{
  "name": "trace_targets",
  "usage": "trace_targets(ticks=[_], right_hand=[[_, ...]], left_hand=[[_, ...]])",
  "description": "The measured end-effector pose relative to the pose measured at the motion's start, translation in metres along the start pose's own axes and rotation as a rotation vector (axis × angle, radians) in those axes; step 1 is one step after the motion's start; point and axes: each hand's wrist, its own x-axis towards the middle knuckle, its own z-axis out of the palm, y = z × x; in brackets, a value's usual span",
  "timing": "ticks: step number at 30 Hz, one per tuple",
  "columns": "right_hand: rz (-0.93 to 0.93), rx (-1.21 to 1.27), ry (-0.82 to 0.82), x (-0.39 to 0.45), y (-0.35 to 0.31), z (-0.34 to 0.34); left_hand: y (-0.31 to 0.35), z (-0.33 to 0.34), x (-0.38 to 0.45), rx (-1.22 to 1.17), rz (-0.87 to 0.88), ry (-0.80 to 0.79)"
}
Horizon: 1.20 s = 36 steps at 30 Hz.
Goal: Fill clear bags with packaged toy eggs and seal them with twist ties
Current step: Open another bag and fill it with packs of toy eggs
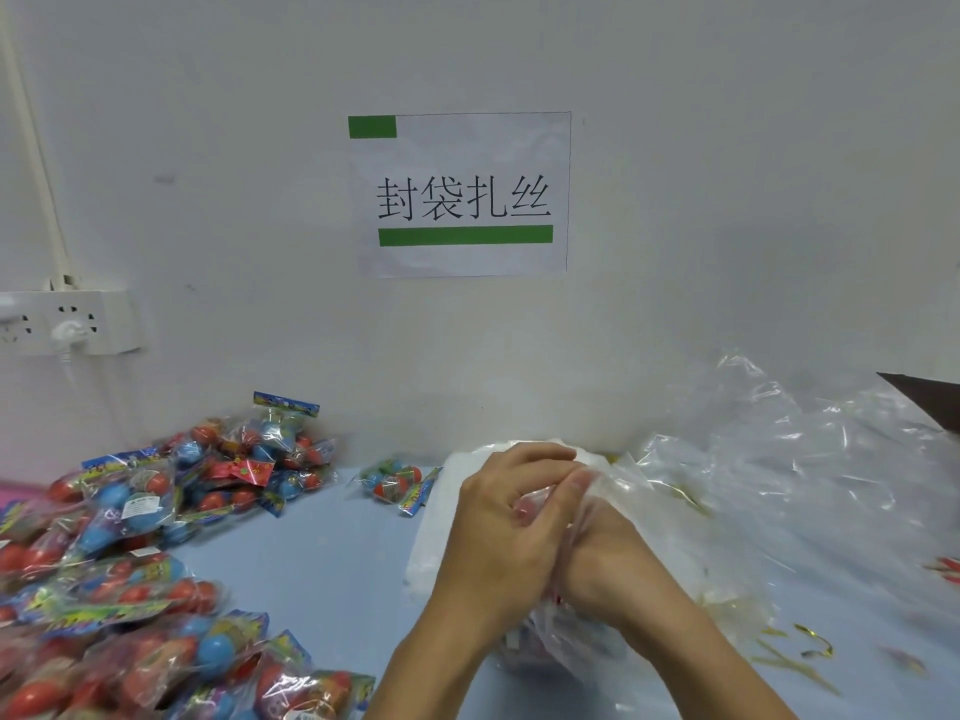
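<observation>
At the centre of the blue table, both hands close together over a clear bag point(540, 644) with packaged toy eggs dimly visible inside. My left hand point(506, 527) curls its fingers over the gathered top of the bag. My right hand point(608, 550) grips the same plastic from the right, its fingers partly veiled by the film. A large heap of packaged toy eggs point(130, 537), red and blue in printed wrappers, covers the left of the table. A single egg packet point(396, 483) lies apart near the wall. Gold twist ties point(795, 649) are scattered at the right.
Crumpled clear bags point(789, 475) pile up at the right against the wall. A flat white stack point(431, 532) lies beneath my hands. A wall socket point(72, 322) with a plugged cable sits at the left, and a paper sign point(460, 194) hangs above.
</observation>
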Motion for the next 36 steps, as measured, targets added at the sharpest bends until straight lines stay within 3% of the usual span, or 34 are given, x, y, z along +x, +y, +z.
trace_targets(ticks=[4, 7, 12, 17, 19, 22, 24, 27, 31, 36], right_hand=[[0.155, 0.201, 0.076, -0.003, -0.004, -0.003], [0.148, 0.177, 0.08, -0.006, -0.008, -0.004], [0.035, -0.05, 0.131, -0.003, -0.009, 0.006], [0.023, -0.074, 0.167, 0.0, -0.002, 0.007], [-0.003, -0.008, 0.15, 0.0, -0.005, 0.005], [-0.127, 0.007, 0.212, -0.002, -0.007, 0.0], [-0.188, -0.031, 0.251, -0.004, -0.005, -0.004], [-0.167, -0.058, 0.206, -0.001, 0.002, -0.009], [-0.116, -0.078, 0.057, -0.001, 0.006, -0.014], [-0.15, -0.098, -0.045, -0.012, -0.005, -0.03]], left_hand=[[-0.003, -0.006, 0.004, -0.037, -0.082, 0.06], [-0.004, -0.008, 0.006, -0.085, -0.133, 0.115], [-0.002, -0.005, 0.004, -0.083, -0.132, 0.125], [0.001, -0.007, 0.003, -0.053, -0.133, 0.068], [0.004, -0.012, 0.003, -0.066, -0.176, 0.011], [0.003, -0.022, 0.005, -0.301, -0.325, -0.084], [-0.006, -0.03, 0.007, -0.23, -0.39, -0.047], [-0.023, -0.041, 0.008, 0.087, -0.409, -0.204], [-0.031, -0.047, 0.0, 0.22, -0.38, -0.554], [-0.028, -0.048, -0.003, 0.363, -0.362, -0.698]])
